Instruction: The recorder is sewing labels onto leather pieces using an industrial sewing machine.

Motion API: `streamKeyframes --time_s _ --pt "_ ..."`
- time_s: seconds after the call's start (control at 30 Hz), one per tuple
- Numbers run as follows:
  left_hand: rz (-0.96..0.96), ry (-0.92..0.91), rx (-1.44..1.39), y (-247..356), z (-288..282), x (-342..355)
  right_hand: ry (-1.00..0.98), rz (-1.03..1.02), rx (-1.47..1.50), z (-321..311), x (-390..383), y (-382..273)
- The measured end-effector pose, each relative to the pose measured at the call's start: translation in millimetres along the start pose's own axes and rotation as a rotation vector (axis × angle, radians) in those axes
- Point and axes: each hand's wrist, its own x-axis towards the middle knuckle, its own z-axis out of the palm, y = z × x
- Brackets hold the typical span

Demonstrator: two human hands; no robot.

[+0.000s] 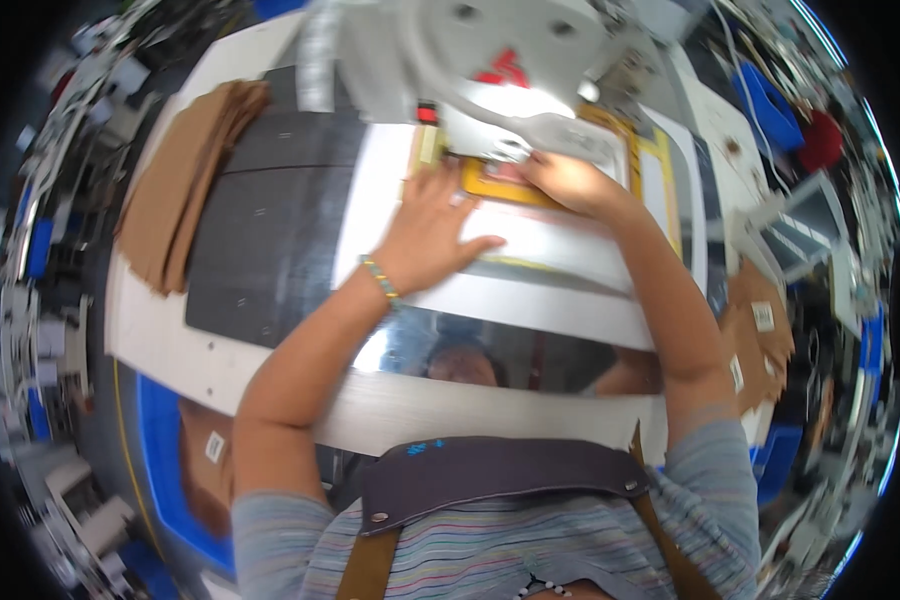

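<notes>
A sewing machine head (530, 55) hangs over a white template board (380, 240) with a yellow-edged plate (490, 186) near the needle. My left hand (428, 232) lies with fingers spread on the board, left of that plate, fingertips near its yellow edge. My right hand (575, 185) is bent at the yellow plate, just beside the presser foot (510, 149), its fingers curled; what they hold, if anything, is blurred and hidden. A shiny metal strip (590, 350) runs along the front of the work area, below the board.
Stacked brown pieces (170, 185) lie at the left of the table (370, 420). More brown labelled pieces (755, 345) are at the right, beside a pale metal frame (795, 230). A blue bin (160, 450) stands low at left front; another (765, 95) is at back right.
</notes>
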Motion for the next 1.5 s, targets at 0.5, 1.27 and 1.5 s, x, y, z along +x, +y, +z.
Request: streamKeyframes --time_s 0.5,1.27,1.5 --pt "-0.71 0.224 0.425 -290 -150 -80 0.796 -0.425 0.099 25 -84 81" --pt "-0.827 0.273 0.378 -384 -155 -112 0.726 -0.39 -0.119 23 -88 74" --pt "-0.994 0.514 0.328 -401 -169 -141 0.718 -0.406 -0.141 22 -90 74"
